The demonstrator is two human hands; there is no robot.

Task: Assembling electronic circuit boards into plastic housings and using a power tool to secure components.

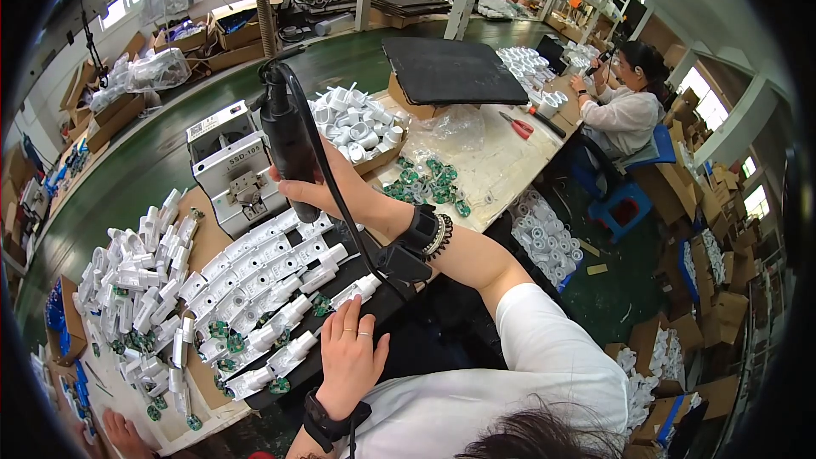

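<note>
My right hand (pixel 357 197) is wrapped round a black electric screwdriver (pixel 287 132), held upright with its lower end over rows of white plastic housings (pixel 270 268). A black cable runs from its top down past my wrist. My left hand (pixel 351 348) lies with its fingers stretched out, fingertips at a white housing (pixel 355 291) on the near edge of the black tray (pixel 330 342). Green circuit boards (pixel 235 340) sit in or beside several housings. The screwdriver's tip is hidden among the housings. Black straps circle both my wrists.
A white metal screw feeder (pixel 236 172) stands behind the rows. Left lies a heap of white housings (pixel 136 276); right are a box of white caps (pixel 361 126), loose circuit boards (pixel 429 183) and red-handled pliers (pixel 517 125). A co-worker (pixel 625 102) sits farther right; another person's hand (pixel 125 433) shows lower left.
</note>
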